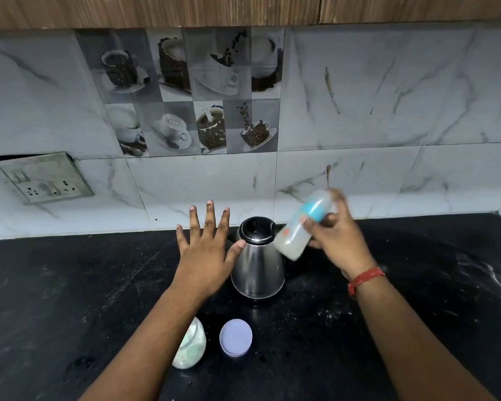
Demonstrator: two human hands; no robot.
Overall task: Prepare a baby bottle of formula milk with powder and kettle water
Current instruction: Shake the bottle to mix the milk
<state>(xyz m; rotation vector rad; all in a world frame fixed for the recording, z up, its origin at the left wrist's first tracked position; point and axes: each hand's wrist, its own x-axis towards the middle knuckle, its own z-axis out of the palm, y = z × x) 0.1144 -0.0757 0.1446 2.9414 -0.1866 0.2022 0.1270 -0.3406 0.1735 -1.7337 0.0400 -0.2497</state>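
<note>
**Two hands at the mixing stage of a formula bottle**

Two hands work above a dark stone surface (70, 285) set against a tiled wall. The right hand (337, 244) has its fingers (320, 222) curled round a baby bottle (302, 227), which is tilted with its blue-banded top up and away from the person and its base low, near the kettle (258, 264). The bottle is blurred and its contents look milky, which suggests it is being shaken to dissolve the powder; whether a teat or cap is fitted cannot be told through the blur. The left hand (207, 247) is spread flat, fingers straight and apart, holding nothing; its thumb lies at or just beside the kettle's shoulder, though actual contact cannot be confirmed. It is probably held there to keep clear of the shaking, or to steady the kettle.

The steel kettle stands upright with its black lid closed, its water likely already poured. Nearer the person, a powder jar (191, 347) stands partly hidden by the left forearm, and its round lid (235, 337) lies just beside it, so the jar has yet to be closed.
</note>
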